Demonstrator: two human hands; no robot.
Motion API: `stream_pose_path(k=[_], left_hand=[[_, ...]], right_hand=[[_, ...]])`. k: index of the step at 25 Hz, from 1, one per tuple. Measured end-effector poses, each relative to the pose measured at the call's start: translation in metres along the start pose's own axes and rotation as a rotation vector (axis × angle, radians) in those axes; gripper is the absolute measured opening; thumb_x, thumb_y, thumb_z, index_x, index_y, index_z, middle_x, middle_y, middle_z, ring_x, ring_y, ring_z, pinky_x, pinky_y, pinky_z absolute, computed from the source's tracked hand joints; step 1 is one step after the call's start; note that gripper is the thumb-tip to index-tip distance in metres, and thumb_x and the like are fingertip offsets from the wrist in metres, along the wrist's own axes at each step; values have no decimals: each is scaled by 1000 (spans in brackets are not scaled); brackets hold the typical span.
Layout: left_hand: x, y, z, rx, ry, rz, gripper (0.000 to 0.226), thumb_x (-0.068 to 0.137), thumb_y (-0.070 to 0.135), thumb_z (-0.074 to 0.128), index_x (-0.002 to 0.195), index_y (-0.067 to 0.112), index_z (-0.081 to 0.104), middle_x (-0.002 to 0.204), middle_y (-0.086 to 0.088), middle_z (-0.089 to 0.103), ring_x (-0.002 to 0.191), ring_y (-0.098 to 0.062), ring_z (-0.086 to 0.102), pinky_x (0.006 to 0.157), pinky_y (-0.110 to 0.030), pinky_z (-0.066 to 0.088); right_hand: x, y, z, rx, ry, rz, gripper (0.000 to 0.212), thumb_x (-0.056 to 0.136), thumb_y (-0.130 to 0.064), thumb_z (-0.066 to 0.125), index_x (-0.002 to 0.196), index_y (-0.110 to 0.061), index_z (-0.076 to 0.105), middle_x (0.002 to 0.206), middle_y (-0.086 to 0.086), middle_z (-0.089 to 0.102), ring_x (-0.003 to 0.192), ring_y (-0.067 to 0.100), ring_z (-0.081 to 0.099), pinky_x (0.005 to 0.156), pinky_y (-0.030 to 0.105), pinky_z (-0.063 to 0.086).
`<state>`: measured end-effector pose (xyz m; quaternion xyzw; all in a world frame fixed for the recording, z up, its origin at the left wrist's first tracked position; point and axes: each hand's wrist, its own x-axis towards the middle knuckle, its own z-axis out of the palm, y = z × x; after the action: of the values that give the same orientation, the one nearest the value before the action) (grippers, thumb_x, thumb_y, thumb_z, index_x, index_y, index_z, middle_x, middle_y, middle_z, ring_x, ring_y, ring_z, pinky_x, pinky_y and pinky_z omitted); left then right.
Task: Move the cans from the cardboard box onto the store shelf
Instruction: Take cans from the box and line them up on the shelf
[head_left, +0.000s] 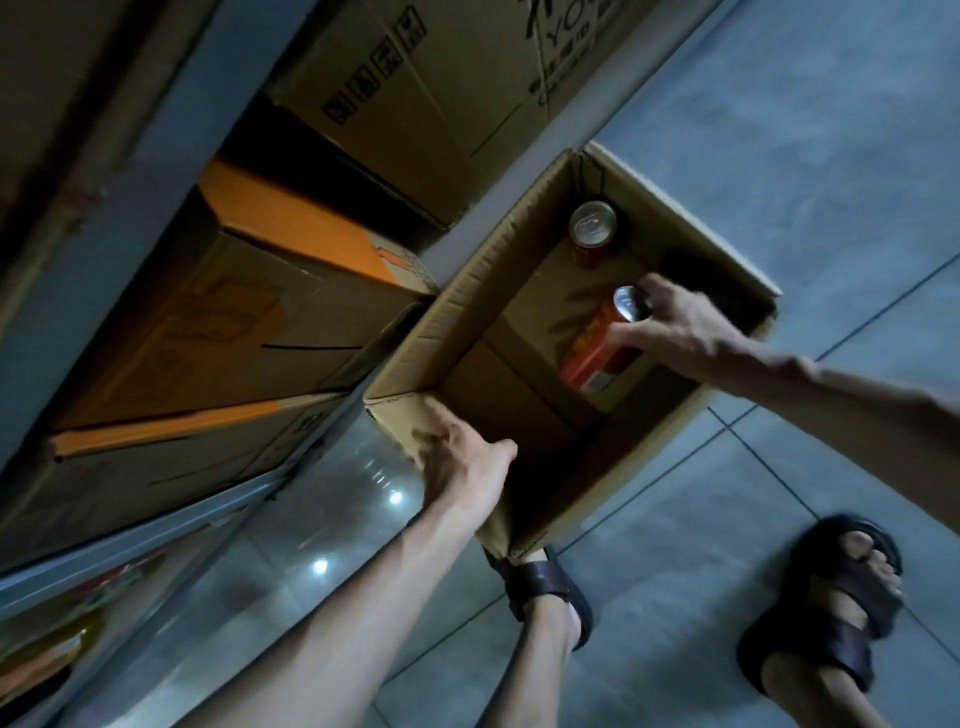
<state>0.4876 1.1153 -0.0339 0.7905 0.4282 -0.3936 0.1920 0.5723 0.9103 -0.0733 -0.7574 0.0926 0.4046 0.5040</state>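
An open cardboard box (467, 312) stands on the tiled floor in front of me. Inside it, my right hand (680, 325) grips a red can (597, 353) that is tilted, its silver top toward the far end. A second red can (593, 231) stands upright in the box's far corner. My left hand (462, 462) holds the box's near left rim, fingers curled over the edge. The shelf (78, 582) shows only as a metal edge at the lower left.
Closed cardboard boxes, two with orange tops (291, 228), are stacked to the left of the open box, and a larger printed carton (441, 88) lies beyond. My sandalled feet (831, 597) stand on the glossy grey tiles just below the box.
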Motion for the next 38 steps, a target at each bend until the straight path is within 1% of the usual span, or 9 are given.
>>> stream_pose_path(k=[5, 11, 14, 18, 21, 27, 31, 35, 38], left_hand=[[-80, 50, -46, -56, -182, 596, 88, 65, 46, 77, 141, 28, 37, 130, 0, 57, 119, -21, 55, 97, -29, 44], [-189, 89, -137, -122, -229, 752, 86, 41, 65, 72, 116, 26, 59, 105, 4, 71, 98, -11, 67, 91, -29, 53], [-260, 98, -192, -232, -277, 837, 55, 56, 35, 89, 99, 38, 57, 92, 14, 68, 80, 13, 63, 77, -9, 50], [-355, 97, -262, -312, -145, 958, 77, 52, 41, 88, 118, 32, 50, 98, 10, 68, 87, 3, 65, 73, -15, 53], [-427, 88, -319, -317, -48, 1057, 71, 62, 24, 90, 114, 32, 43, 97, 17, 60, 83, 6, 63, 65, -6, 48], [-529, 32, -419, -345, -80, 1029, 69, 71, 35, 83, 121, 43, 36, 102, 27, 54, 93, 11, 57, 67, -4, 48], [-556, -27, -467, -566, -251, 1026, 76, 75, 26, 81, 139, 36, 40, 130, 12, 60, 121, -7, 57, 101, -28, 48], [-557, -66, -508, -660, -211, 1049, 64, 77, 6, 77, 129, 28, 47, 120, 11, 64, 115, -6, 61, 86, -13, 50], [-544, -83, -527, -639, -62, 1047, 71, 73, 22, 83, 131, 32, 44, 120, 14, 61, 111, -4, 60, 83, -13, 51]], right_hand=[[-68, -59, -35, 336, -235, -30, 39, 66, -30, 66, 105, -28, 68, 81, -6, 67, 73, 4, 60, 60, 18, 43], [-161, -170, -99, 415, -237, -122, 68, 56, -33, 70, 124, -24, 64, 125, 20, 63, 119, 38, 58, 107, 61, 35], [-225, -241, -127, 327, -215, -156, 73, 53, -35, 72, 124, -17, 61, 114, 14, 69, 107, 28, 65, 98, 52, 46], [-317, -341, -158, 219, -223, -236, 55, 70, -29, 78, 119, -13, 56, 91, -3, 67, 74, -4, 65, 61, 12, 47], [-386, -413, -164, 117, -194, -320, 45, 72, -30, 79, 109, -15, 59, 86, -6, 64, 58, -12, 59, 49, 6, 41], [-491, -523, -142, -98, -170, -383, 30, 88, -31, 70, 115, -24, 58, 100, -8, 68, 69, -11, 64, 52, 9, 46], [-532, -583, -114, -218, -241, -388, 47, 84, -46, 70, 125, -29, 56, 115, -4, 68, 97, 7, 67, 81, 24, 55], [-547, -634, -74, -349, -302, -524, 31, 90, -34, 68, 120, -28, 62, 112, -2, 71, 98, 11, 69, 75, 24, 54], [-541, -661, -45, -501, -293, -583, 37, 86, -37, 72, 122, -34, 61, 110, -9, 70, 97, 5, 68, 81, 24, 56]])
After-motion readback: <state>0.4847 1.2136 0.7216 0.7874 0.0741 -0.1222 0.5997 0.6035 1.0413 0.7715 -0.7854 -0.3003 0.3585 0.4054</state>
